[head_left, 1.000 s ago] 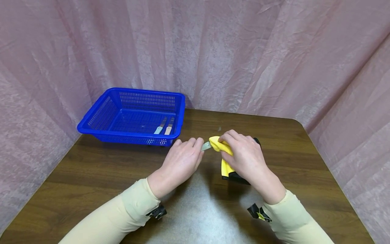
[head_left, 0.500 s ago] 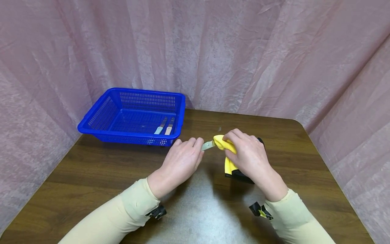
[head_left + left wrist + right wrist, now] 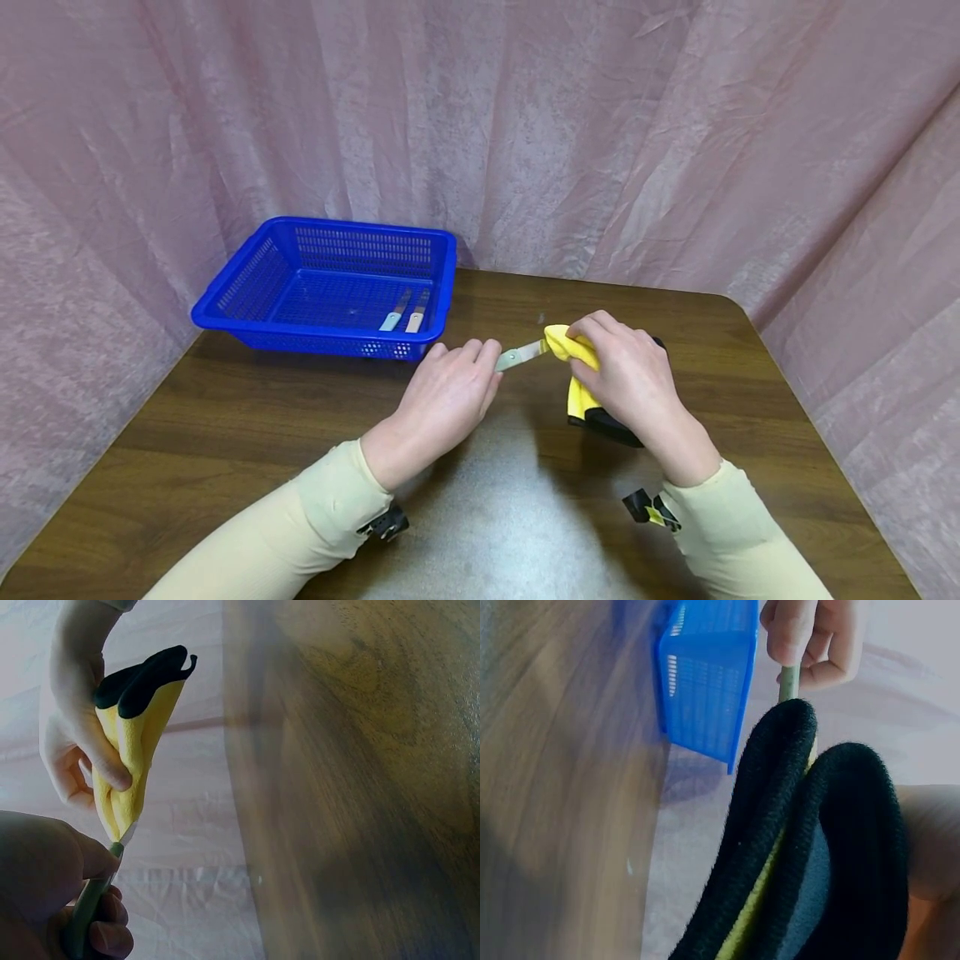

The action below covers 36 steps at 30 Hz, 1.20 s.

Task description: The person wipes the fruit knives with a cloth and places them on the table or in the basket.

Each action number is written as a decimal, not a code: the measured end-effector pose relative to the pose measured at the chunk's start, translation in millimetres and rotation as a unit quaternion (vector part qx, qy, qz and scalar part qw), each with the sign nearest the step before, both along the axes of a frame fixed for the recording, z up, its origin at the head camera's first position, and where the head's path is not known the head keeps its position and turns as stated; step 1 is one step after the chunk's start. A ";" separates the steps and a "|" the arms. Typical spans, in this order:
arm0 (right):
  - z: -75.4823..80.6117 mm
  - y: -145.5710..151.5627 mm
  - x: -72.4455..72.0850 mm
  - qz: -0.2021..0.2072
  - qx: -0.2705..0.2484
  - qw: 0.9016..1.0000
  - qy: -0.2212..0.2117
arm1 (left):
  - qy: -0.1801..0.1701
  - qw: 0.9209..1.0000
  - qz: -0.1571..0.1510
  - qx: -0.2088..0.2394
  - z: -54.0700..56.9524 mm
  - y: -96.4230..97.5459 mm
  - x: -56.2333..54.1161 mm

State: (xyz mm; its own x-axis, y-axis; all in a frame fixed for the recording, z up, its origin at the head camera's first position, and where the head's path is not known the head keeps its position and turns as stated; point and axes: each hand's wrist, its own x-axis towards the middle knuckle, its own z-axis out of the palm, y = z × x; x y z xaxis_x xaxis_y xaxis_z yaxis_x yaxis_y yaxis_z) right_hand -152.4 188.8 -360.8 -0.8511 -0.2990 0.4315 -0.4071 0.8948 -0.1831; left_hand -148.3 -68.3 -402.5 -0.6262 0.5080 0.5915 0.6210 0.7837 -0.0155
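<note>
My left hand (image 3: 450, 387) grips the pale green handle of a small knife (image 3: 512, 358), its blade pointing right. In the left wrist view the handle (image 3: 86, 911) runs through curled fingers. My right hand (image 3: 630, 371) pinches a folded yellow cloth (image 3: 581, 392) with a dark trim, wrapped over the blade's tip. Part of the blade shows bare between handle and cloth. Both hands are raised above the wooden table. In the right wrist view the cloth's dark edge (image 3: 769, 817) fills the front and hides most of the knife.
A blue plastic basket (image 3: 322, 342) stands at the back left of the table (image 3: 225, 467). Inside it lie two small knives, one with a light green handle (image 3: 390, 321) and one with a pink handle (image 3: 414, 322). Pink curtains (image 3: 525, 150) hang behind and at the sides.
My right hand has slid the cloth to the right along the blade, away from the handle, so more of the blade shows. My left hand has stayed in place.
</note>
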 end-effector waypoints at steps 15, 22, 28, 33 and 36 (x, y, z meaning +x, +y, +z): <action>-1.7 18.8 -2.1 -0.040 -0.007 0.999 -0.029 | 0.002 1.000 -0.003 -0.003 -1.3 -2.2 1.0; -2.0 20.9 0.5 -0.039 -0.016 0.999 -0.021 | 0.006 1.000 0.004 -0.002 -2.0 -2.5 0.5; 0.4 17.5 5.1 -0.035 -0.022 0.999 -0.004 | 0.007 1.000 0.016 0.000 -3.9 -1.9 -1.4; 2.5 12.0 9.1 -0.025 -0.025 0.999 0.007 | -0.005 1.000 0.020 0.005 -5.2 -1.5 -2.4; 3.4 9.1 10.7 -0.018 -0.026 0.999 0.013 | -0.018 1.000 0.021 0.008 -5.0 -1.4 -3.0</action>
State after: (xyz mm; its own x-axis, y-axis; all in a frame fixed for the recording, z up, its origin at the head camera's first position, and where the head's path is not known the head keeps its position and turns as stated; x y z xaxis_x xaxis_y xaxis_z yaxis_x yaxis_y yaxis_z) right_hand -141.7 197.9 -357.4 -0.8490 -0.2453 0.4680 -0.3802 0.8987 -0.2186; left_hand -151.2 -69.7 -407.5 -0.6673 0.4712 0.5768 0.5878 0.8088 0.0193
